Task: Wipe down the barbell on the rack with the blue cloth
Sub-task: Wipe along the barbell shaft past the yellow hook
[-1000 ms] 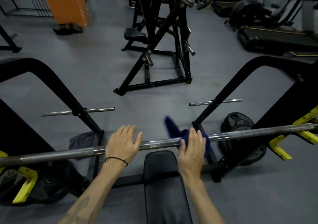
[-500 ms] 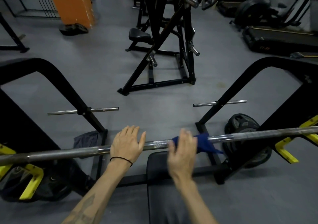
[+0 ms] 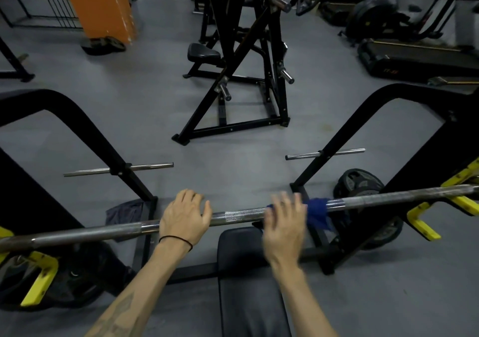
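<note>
Closest to me, the black padded bench [image 3: 248, 279] runs out from under my arms toward the barbell [image 3: 241, 215], which lies across the yellow rack hooks [image 3: 425, 222] on either side, so the thing I am cleaning sits squarely in its cradle. My left hand [image 3: 185, 219] rests on the bar just left of the knurled middle, fingers draped over the top and thumb out toward the right; it has not shifted in the last second and I judge it is only steadying the bar. My right hand [image 3: 285, 222] is the one that has moved: a second ago it sat further right with the blue cloth [image 3: 317, 213] bunched and flapping up above the bar, and now the cloth is pulled down around the steel, hanging a little below it, with most of it showing at the right edge of my palm. The hand is blurred, fingers spread and fairly straight over the cloth, pressing it on the bar rather than clenching it, though the blur keeps me from being sure of the thumb. I take this as the middle of a wiping stroke along the centre section, with the long stretches out toward both hooks probably still to do. Beyond the bar a weight plate [image 3: 360, 184] leans by the right upright, and further off stands a black plate-loaded machine [image 3: 241, 83] on the grey floor [image 3: 129, 98].
</note>
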The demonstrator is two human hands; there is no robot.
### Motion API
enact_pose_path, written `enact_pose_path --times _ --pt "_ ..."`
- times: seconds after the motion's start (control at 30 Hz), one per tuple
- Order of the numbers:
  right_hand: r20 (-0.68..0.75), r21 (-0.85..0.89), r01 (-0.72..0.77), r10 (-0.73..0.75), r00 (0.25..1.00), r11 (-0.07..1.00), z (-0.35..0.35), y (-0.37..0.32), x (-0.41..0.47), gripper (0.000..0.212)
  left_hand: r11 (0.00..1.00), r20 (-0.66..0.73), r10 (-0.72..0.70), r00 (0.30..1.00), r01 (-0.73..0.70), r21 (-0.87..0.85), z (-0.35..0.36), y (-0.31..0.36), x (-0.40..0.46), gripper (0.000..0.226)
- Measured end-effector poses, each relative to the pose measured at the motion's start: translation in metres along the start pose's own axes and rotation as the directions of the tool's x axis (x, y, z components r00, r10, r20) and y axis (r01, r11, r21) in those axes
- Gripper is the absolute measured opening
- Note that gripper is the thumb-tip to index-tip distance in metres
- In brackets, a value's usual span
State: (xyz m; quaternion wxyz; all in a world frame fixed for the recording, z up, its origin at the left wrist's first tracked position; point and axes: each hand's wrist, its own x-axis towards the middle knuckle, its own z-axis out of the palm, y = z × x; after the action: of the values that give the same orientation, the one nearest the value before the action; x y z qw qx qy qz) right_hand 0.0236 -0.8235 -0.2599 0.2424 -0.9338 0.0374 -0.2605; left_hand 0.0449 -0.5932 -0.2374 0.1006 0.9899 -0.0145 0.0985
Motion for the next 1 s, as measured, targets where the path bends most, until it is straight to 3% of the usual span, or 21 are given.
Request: enact_pose_path --times 0.1,0.2,0.27,0.37,0.47,0.6,0.73,0.8,0.9,1.0 --pt "0.193 0.076 0.311 -0.320 0.928 0.947 0.006 -0.031 -0.036 0.056 1.000 0.015 0.012 1.000 -0.012 -0.014 0.002 -0.002 -0.001 0.056" --pt "0.209 0.022 0.500 -0.493 0.845 0.866 -0.016 0.010 -0.027 0.059 0.999 -0.014 0.022 1.000 -0.023 -0.038 0.003 -0.004 -0.004 0.055" --pt "0.185 -0.025 0.460 -0.448 0.874 0.887 -0.025 0.041 -0.014 0.059 0.999 -0.019 0.003 1.000 -0.004 -0.044 0.003 -0.003 -0.005 0.056" --pt "0.105 -0.083 0.244 -0.235 0.966 0.966 -0.039 0.082 0.002 0.064 0.999 0.000 -0.034 0.999 0.034 -0.033 0.005 -0.001 -0.008 0.059" --pt "0.061 -0.127 0.186 -0.180 0.982 0.974 -0.051 0.107 0.016 0.067 0.999 0.003 -0.038 0.999 0.038 -0.018 0.005 0.000 -0.010 0.061" --pt "0.035 -0.161 0.107 -0.103 0.994 0.981 -0.048 0.099 0.034 0.072 0.999 -0.028 -0.038 0.999 0.037 -0.018 0.002 0.005 -0.010 0.055" --pt "0.062 -0.088 0.032 -0.027 0.998 0.996 -0.018 0.056 0.017 0.073 0.995 -0.142 0.099 0.985 -0.098 0.015 0.005 0.018 -0.012 0.039" --pt "0.049 0.005 0.065 -0.065 0.997 0.998 0.003 0.013 -0.002 0.069 0.987 -0.140 0.157 0.978 -0.151 0.052 0.008 0.031 -0.011 0.037" --pt "0.112 0.103 0.215 -0.226 0.968 0.971 0.018 -0.032 -0.026 0.067 0.989 -0.067 0.111 0.992 -0.104 0.101 0.009 0.038 -0.001 0.042" --pt "0.177 0.034 0.461 -0.459 0.870 0.887 0.003 0.012 -0.008 0.065 0.987 0.160 0.079 0.984 -0.100 0.129 -0.007 0.043 0.004 0.051"
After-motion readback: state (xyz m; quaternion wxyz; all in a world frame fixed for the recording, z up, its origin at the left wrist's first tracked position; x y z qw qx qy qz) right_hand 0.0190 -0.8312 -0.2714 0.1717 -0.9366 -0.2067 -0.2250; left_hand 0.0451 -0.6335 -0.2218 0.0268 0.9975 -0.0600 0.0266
